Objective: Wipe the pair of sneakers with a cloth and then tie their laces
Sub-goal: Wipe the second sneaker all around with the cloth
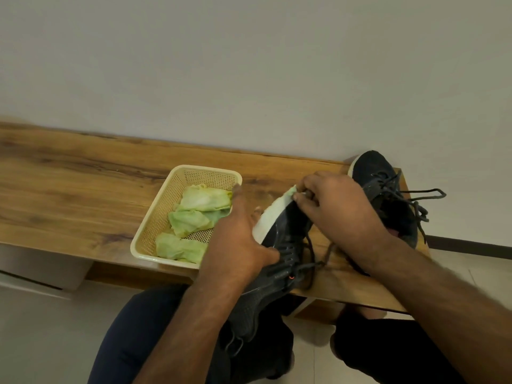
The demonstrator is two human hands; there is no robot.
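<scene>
Nearest us, our left hand (243, 239) grips the near sneaker (277, 261) by its side, fingers curled round the upper, holding it tilted on its edge over the wooden bench (83, 173) with the white sole (267, 217) turned up to the left. Its laces (313, 261) hang loose. Just beyond, our right hand (332, 206) pinches a pale green cloth (291, 192) against the toe end of that sole, fingers curled tight round it. We judge the wiping is under way; we should keep the shoe braced and draw the cloth firmly along the sole's edge. To the left sits a cream basket (155, 217) holding spare folded cloths (194, 217). Farthest right, the second sneaker (382, 184) rests on the bench, laces untied.
</scene>
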